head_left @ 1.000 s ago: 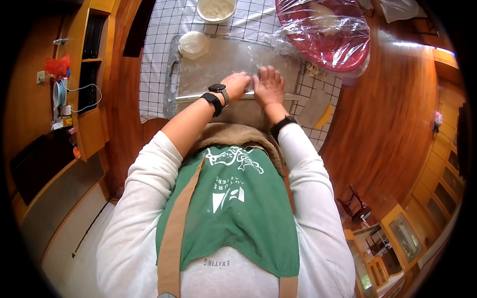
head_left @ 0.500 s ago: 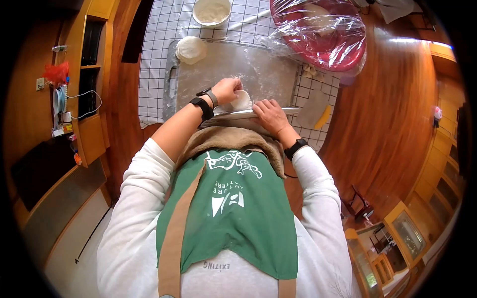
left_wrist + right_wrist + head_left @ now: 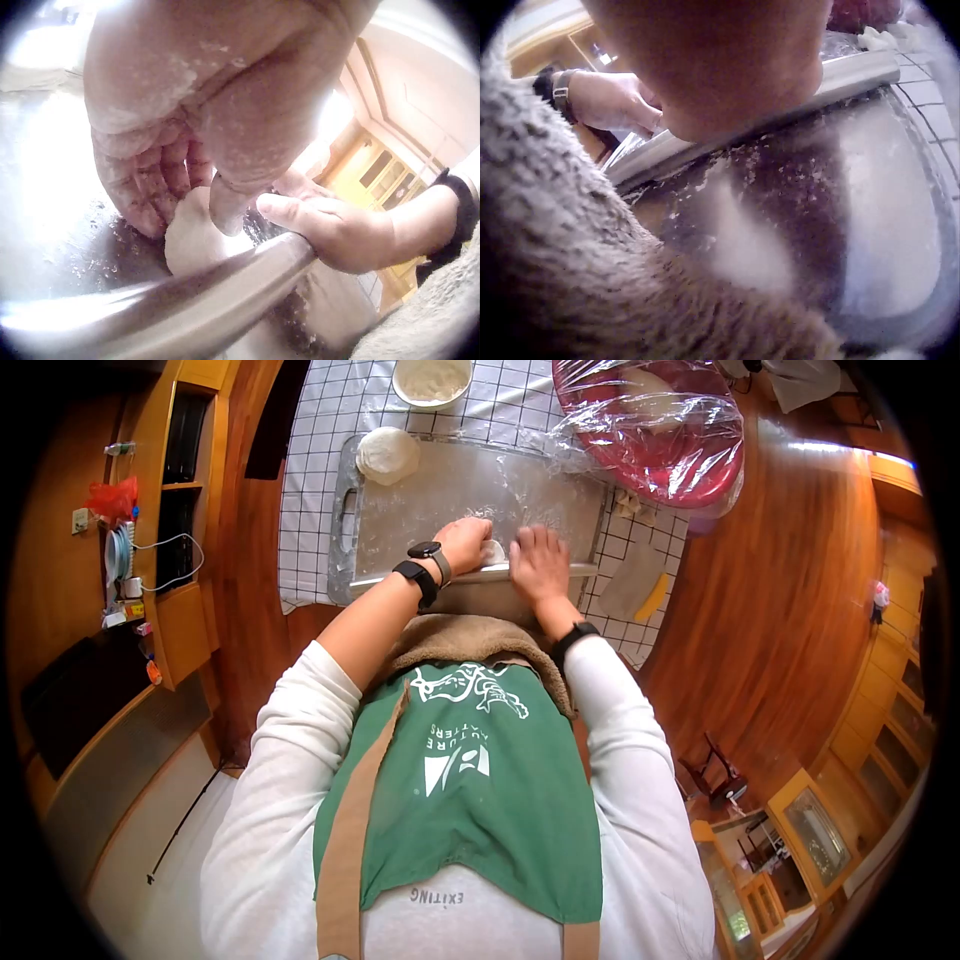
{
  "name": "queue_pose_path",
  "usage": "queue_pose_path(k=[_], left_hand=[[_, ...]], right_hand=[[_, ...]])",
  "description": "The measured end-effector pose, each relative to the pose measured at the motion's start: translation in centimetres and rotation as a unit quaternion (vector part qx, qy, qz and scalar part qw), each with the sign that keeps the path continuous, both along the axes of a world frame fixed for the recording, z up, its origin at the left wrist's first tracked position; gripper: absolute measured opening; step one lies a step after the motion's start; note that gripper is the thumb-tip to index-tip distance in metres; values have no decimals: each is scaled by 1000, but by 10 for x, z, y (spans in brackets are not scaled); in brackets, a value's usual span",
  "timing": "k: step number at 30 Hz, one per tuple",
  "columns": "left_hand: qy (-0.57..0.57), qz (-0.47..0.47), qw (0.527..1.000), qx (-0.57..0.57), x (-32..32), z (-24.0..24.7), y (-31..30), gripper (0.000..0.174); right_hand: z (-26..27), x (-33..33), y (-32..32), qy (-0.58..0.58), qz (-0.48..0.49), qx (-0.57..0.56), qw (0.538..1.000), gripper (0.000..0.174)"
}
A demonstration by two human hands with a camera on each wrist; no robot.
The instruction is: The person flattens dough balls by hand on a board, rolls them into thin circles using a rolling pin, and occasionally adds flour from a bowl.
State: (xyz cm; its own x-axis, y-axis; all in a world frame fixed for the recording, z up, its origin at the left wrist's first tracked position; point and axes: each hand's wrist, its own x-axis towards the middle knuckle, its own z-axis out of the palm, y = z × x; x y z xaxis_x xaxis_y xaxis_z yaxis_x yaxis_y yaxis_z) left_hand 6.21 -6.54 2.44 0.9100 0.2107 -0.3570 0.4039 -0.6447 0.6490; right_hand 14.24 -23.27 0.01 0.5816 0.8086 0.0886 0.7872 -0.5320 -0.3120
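Beside the metal rolling pin [image 3: 582,570], my left hand [image 3: 464,546] pinches the edge of a thin white dough round [image 3: 494,551]. In the left wrist view, the left thumb lies on the dough [image 3: 193,236], and the curled fingers are at its far side, behind the shiny pin [image 3: 180,307]. My right hand [image 3: 541,568] lies over the pin with its palm down and fingers stretched forward. The right wrist view shows that hand [image 3: 727,67] from below, against the pin [image 3: 859,73]. Part of the dough is hidden by the left hand.
A stack of dough rounds [image 3: 388,455] lies on the board's [image 3: 440,490] far left corner. Behind it stands a bowl of flour [image 3: 433,380]. A plastic-covered red basin [image 3: 690,470] sits at far right. A grey scraper with a yellow edge [image 3: 652,598] lies right of the board.
Since half a second ago, the right hand and pin have moved forward, away from the body, and the right fingers have stretched out. The pin now covers more of the dough beside the left hand.
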Motion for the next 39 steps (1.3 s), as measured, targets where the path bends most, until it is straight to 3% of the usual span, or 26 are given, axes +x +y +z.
queue_pose_path(k=[5, 9, 11, 13, 15, 17, 19, 21, 24, 26, 27, 29, 30, 35, 37, 39], left_hand=[[-8, -1, 1000, 26, 4, -1, -2, 14], [12, -42, 997, 56, 7, -18, -1, 15], [0, -11, 1000, -4, -1, -24, 2, 14], [-17, 23, 999, -31, -7, -20, 5, 15], [32, 33, 988, -150, -7, -15, 11, 15], [33, 29, 988, -145, -3, -11, 7, 15], [58, -37, 998, -13, 2, -4, 3, 15], [55, -42, 998, -8, 0, -2, 1, 14], [58, -39, 995, 72, -1, 1, -4, 16], [47, -38, 994, 88, 1, 1, -2, 11], [54, -43, 994, 83, 0, 7, -4, 11], [130, -63, 987, 75, 14, 23, -3, 10], [77, -68, 993, 58, 10, 22, -6, 11], [85, -102, 989, 66, 7, 5, -14, 15], [-60, -78, 994, 46, 2, -2, -10, 15], [-78, -76, 993, 45, 2, -7, -9, 16]], right_hand=[[0, 20, 33, 2, -57, -26, 998, 27], [4, 5, -9, -13, 46, -15, 999, 37], [12, 0, -30, 3, 206, 6, 978, 39], [9, 2, -37, 13, 231, -11, 973, 40], [9, 3, -42, 21, 252, -29, 967, 41], [13, 6, -43, 8, 263, 18, 965, 38], [12, 7, -40, 16, 258, 5, 966, 37], [12, 8, -32, 24, 252, -8, 967, 36], [10, 7, -7, 18, 171, 5, 985, 35], [10, 9, 9, 23, -3, -39, 999, 36], [9, 0, 4, 31, -7, -44, 999, 36], [4, -8, -8, -29, 28, -46, 998, 38], [8, -13, -21, -4, 91, 12, 996, 41], [16, 2, -19, 40, 133, -38, 990, 45], [20, 1, -27, 39, 257, -72, 963, 41], [23, 2, -31, 39, 248, -72, 965, 36]])
